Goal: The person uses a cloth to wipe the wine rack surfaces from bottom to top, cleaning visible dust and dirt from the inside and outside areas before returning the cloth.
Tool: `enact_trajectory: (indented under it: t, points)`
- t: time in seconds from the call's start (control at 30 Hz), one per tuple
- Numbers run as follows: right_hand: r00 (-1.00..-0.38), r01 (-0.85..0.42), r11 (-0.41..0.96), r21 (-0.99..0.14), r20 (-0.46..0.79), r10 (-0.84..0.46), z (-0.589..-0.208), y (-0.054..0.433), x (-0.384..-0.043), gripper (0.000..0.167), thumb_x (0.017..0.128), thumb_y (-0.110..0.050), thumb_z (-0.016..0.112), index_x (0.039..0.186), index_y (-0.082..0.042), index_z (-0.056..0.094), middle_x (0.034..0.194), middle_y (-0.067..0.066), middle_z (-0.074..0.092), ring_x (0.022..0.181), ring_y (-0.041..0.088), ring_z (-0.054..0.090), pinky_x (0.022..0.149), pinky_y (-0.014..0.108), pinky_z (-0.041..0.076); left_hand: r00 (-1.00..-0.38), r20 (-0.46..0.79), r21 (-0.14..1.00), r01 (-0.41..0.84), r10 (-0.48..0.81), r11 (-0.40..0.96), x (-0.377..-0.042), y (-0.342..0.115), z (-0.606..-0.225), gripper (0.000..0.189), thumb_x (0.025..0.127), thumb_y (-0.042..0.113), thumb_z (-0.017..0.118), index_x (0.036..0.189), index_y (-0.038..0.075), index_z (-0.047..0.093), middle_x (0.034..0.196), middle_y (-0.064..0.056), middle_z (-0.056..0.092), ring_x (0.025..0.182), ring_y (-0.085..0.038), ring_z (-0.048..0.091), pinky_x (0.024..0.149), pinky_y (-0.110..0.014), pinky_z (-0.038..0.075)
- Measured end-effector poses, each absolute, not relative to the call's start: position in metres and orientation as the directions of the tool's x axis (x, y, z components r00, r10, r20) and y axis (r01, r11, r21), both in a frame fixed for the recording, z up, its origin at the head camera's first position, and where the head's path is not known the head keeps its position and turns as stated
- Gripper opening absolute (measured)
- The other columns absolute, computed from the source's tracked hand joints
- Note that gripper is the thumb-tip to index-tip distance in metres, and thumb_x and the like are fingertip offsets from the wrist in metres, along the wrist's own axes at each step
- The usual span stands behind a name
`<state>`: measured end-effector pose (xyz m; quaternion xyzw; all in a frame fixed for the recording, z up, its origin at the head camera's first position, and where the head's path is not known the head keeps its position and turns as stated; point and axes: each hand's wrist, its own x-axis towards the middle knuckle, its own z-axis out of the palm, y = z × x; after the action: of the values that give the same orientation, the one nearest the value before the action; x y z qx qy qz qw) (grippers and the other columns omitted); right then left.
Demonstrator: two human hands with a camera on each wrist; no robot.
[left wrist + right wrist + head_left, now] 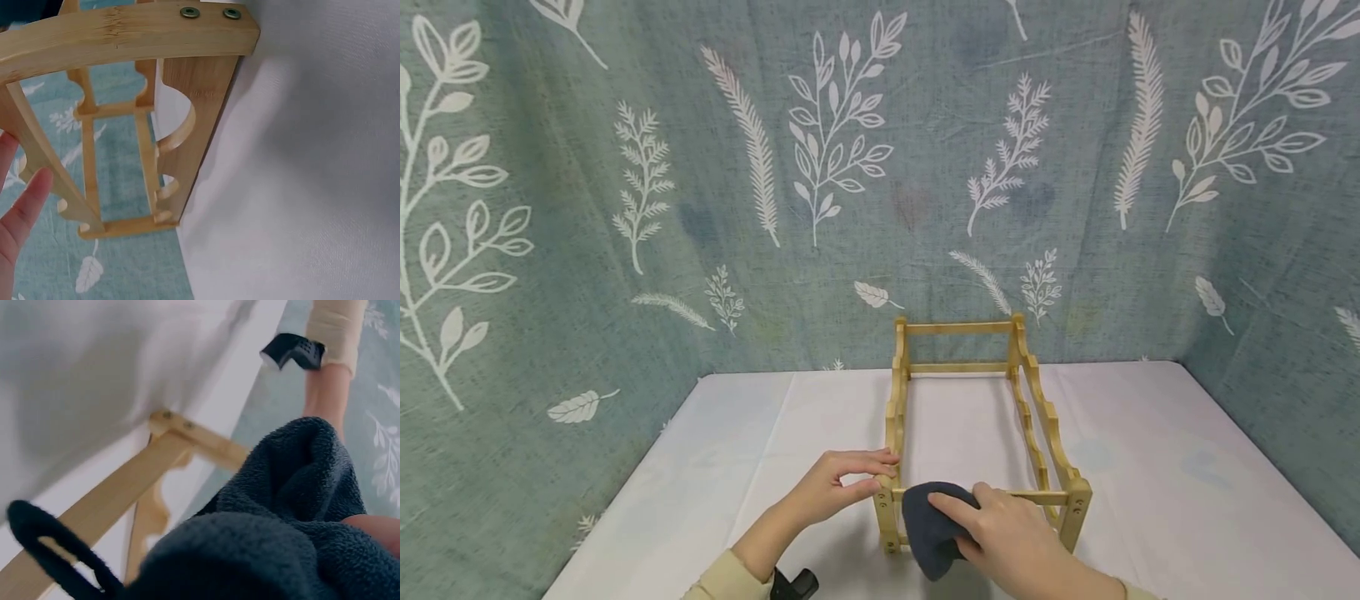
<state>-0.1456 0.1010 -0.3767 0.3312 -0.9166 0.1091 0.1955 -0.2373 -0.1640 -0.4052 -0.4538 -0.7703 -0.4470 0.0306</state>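
A light wooden rack (1044, 400) with scalloped side rails stands on the white-covered table. At its near left corner is my left hand (831, 487), fingers mostly straight, fingertips resting at the top of the left side. Fingertips (39, 184) of that hand show beside a scalloped rail in the left wrist view. My right hand (1011, 533) grips a dark blue towel (928, 529) bunched at the rack's near top bar. Close up in the right wrist view, the fluffy towel (300, 469) has a hanging loop (37, 528) and hides most of the right hand.
White cloth covers the table (805, 433). Blue-green curtains (700, 167) with white leaf prints stand behind it and at both sides. A black device (793, 585) sits at my left wrist.
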Motion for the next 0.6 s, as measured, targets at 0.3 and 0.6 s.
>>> enact_trajectory:
  t: [0.3,0.6]
  points:
    - [-0.944,-0.31,0.943,-0.119,0.154,-0.291,-0.374,0.177,-0.13,0.052,0.071,-0.028,0.077,0.12,-0.033,0.059,0.066,-0.007,0.042,0.048,0.004,0.036,0.041,0.02,0.029,-0.56,0.481,0.638,0.751,0.675,0.168,-0.238,-0.164,-0.408,0.017,0.088,0.006,0.059,0.103,0.008,0.068,0.117,-0.012,0.063,0.118,-0.03,0.051,0.098,-0.033,0.042]
    - [-0.951,-0.307,0.93,-0.203,0.095,-0.293,-0.374,0.208,-0.127,0.052,0.075,-0.025,0.073,0.124,-0.029,0.057,0.067,-0.008,0.041,0.046,0.002,0.031,0.042,0.02,0.027,-0.543,0.481,0.636,0.756,0.689,0.153,-0.239,-0.157,-0.405,0.02,0.084,0.001,0.062,0.102,0.002,0.068,0.115,-0.018,0.062,0.118,-0.03,0.051,0.097,-0.033,0.042]
